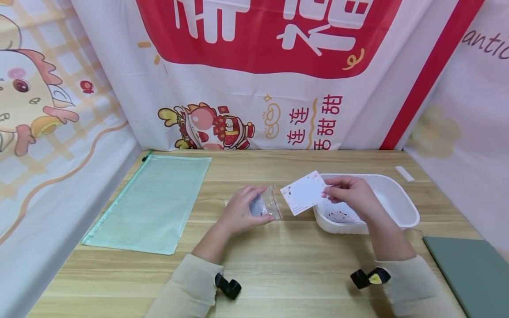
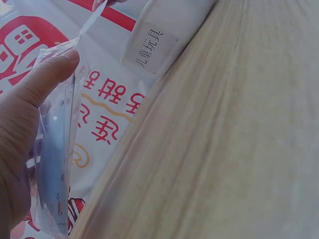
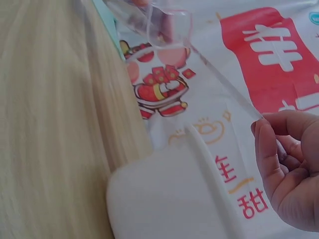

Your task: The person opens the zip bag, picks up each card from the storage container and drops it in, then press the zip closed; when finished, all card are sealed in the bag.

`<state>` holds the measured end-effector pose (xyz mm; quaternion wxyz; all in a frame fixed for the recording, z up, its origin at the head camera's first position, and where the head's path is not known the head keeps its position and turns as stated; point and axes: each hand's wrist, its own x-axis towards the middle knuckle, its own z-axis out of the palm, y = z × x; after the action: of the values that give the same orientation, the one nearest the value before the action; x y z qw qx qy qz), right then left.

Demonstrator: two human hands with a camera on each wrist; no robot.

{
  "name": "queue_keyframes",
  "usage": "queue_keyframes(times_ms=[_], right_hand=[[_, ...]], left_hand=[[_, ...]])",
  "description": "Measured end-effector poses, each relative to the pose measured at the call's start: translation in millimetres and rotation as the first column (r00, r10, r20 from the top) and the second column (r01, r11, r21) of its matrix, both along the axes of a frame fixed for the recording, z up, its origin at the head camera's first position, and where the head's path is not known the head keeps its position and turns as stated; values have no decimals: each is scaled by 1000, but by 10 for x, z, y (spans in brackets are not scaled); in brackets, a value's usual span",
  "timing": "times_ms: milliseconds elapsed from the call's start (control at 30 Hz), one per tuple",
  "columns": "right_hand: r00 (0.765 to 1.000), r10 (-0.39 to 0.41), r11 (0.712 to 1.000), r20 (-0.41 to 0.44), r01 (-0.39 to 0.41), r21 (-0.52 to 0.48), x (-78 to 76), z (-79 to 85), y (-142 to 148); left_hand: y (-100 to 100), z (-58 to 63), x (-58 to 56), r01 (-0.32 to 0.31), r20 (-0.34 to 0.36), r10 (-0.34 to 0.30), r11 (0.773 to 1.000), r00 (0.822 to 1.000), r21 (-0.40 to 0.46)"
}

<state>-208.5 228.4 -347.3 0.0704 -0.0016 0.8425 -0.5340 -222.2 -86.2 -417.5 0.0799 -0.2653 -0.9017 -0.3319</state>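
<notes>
My left hand (image 1: 240, 212) grips a small clear plastic bag (image 1: 273, 204) between thumb and fingers. Bluish-white printed cards (image 2: 54, 159) show through its plastic in the left wrist view; how many cannot be told. To the right, my right hand (image 1: 354, 194) pinches a white card (image 1: 304, 193) with small marks along its edges by one edge. That card is tilted, and its thin side (image 3: 224, 82) shows in the right wrist view. It is held between the bag and a white plastic basin (image 1: 413, 216). Inside the basin lies a speckled printed piece (image 1: 339, 215), partly visible.
A mint-green mesh zip pouch (image 1: 155, 203) lies flat at the left of the wooden table (image 1: 278, 282). A small white block (image 1: 404, 174) sits behind the basin. At the right front is a grey-green board (image 1: 469, 269). Printed cloth (image 1: 254, 110) hangs behind the table.
</notes>
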Motion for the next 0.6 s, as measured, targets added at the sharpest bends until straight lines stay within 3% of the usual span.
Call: queue_keyframes(times_ms=[233, 600], right_hand=[[1000, 2, 1000, 17, -2, -3, -41, -61, -225], [998, -49, 992, -44, 43, -117, -7, -157, -514]], left_hand=[[11, 13, 9, 11, -18, -11, 1000, 1000, -8], [22, 13, 4, -10, -5, 10, 1000, 1000, -28]])
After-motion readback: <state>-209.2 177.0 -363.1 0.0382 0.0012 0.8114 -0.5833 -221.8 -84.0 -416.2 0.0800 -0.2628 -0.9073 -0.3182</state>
